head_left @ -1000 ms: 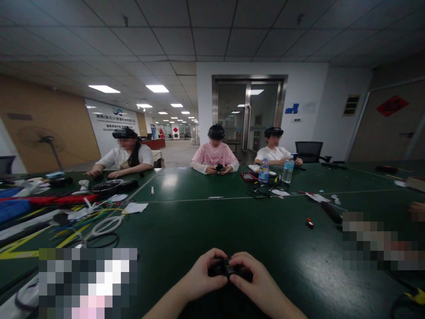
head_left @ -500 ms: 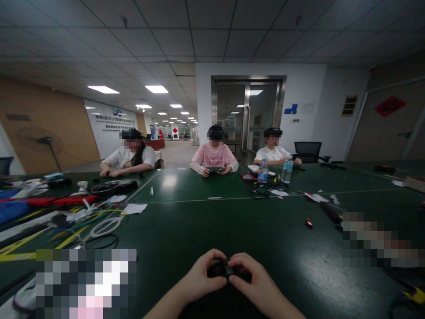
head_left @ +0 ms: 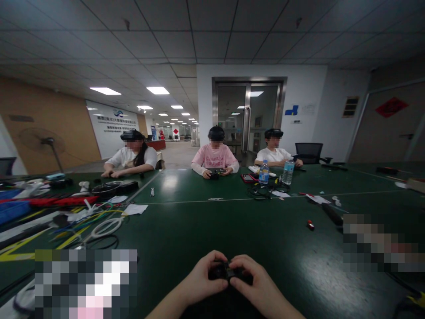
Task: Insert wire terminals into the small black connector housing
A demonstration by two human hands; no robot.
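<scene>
Near the bottom centre, a small black object (head_left: pixel 229 271) is held between both hands just above the green table (head_left: pixel 186 230). My left hand (head_left: pixel 205 279) grips its left part, thumb below and fingers curled over the top. On the right side, my right hand (head_left: pixel 254 279) pinches it with the thumb and bent fingers. The fingertips of the two hands nearly meet at its middle. Its details are too dark to make out, and the fingers hide part of it.
Tangled cables (head_left: pixel 106 228) and tools cover the left side. Across the table sit three people with headsets, near a blue-labelled bottle (head_left: pixel 264 173) and a clear bottle (head_left: pixel 287 172). A small red item (head_left: pixel 310 225) and a black-handled tool (head_left: pixel 332 215) lie right.
The view has shifted very slightly. Both hands keep their hold on the black object, with barely any finger movement.
</scene>
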